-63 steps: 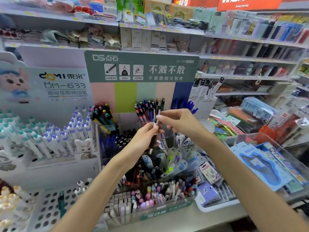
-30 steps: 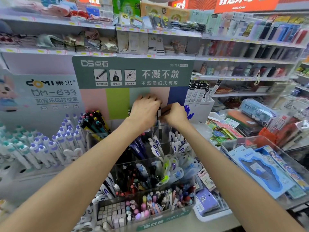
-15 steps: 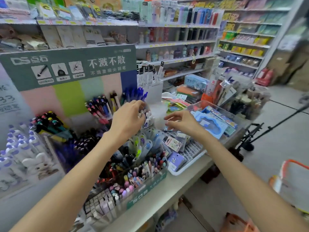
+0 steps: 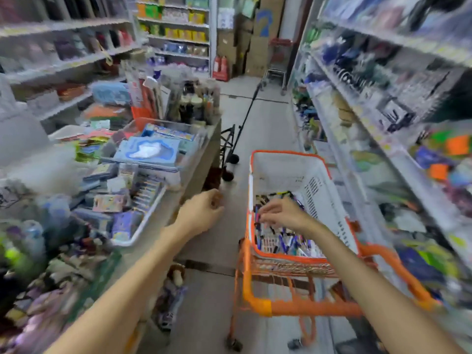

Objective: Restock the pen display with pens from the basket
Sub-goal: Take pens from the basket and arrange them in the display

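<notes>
The person faces a white basket (image 4: 293,172) with an orange rim, carried on an orange wheeled frame (image 4: 301,306) in the aisle. The basket stands at about waist height, judged to put its contents within arm's reach.

**Right hand.** The right hand (image 4: 283,213) is extended over the near part of the basket, palm down. Its fingers (image 4: 265,217) are curled downward toward the pens (image 4: 278,242). Motion blur prevents confirming whether they touch or grip a pen; no pen is seen lifted clear. The posture suits selecting one pen from the pile.

**Left hand.** The left hand (image 4: 204,212) hangs over the floor between the display table (image 4: 201,159) and the basket. Its fingers are loosely curled and no object is visible in them. It appears to be waiting to receive or sort what the right hand picks up.

**Containers and contents.**
- Basket: a loose, mixed layer of pens covers the bottom; dark, blue and pale barrels lie in no order. The upper walls are bare.
- White tray (image 4: 143,233) at the table's near edge: flat packaged items, too blurred to identify.
- Clear bin (image 4: 163,125) behind it: a blue-and-white flat pack lies on top.

The pen display itself is not in view. The stock to be moved lies in the basket.
</notes>
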Motion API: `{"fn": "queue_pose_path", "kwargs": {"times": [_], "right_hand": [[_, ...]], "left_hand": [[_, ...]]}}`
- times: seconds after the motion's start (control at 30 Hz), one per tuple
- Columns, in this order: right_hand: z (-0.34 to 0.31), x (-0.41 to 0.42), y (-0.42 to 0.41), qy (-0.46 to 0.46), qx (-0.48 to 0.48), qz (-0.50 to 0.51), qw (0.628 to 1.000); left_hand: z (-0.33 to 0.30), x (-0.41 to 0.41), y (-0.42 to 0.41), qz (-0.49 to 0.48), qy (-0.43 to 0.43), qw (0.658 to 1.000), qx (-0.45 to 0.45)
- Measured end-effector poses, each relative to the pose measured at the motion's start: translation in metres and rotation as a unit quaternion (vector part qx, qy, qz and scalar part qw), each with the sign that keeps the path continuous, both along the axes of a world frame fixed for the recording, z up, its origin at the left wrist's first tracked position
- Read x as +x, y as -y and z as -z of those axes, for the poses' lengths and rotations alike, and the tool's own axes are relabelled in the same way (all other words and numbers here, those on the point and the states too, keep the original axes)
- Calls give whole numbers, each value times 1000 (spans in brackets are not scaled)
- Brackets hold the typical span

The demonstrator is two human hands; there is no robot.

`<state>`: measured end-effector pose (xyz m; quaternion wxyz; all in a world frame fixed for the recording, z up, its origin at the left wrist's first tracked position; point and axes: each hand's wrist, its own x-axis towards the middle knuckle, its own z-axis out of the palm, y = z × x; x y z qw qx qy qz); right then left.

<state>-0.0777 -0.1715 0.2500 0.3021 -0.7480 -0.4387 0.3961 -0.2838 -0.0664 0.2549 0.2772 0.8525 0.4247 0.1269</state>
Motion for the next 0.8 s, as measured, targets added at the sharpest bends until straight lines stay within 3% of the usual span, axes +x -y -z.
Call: {"fn": "queue_pose_path", "kwargs": {"times": [0.33, 0.53, 0.8], "right_hand": [[64, 142, 51, -24, -65, 84, 994], [126, 205, 31, 5, -123, 22, 992], [207, 226, 6, 68, -200, -79, 974]], "left_hand": [[77, 166, 18, 76, -61, 990, -99], [136, 238, 13, 58, -90, 978, -180], [218, 277, 1, 44, -174, 952, -247]]}}
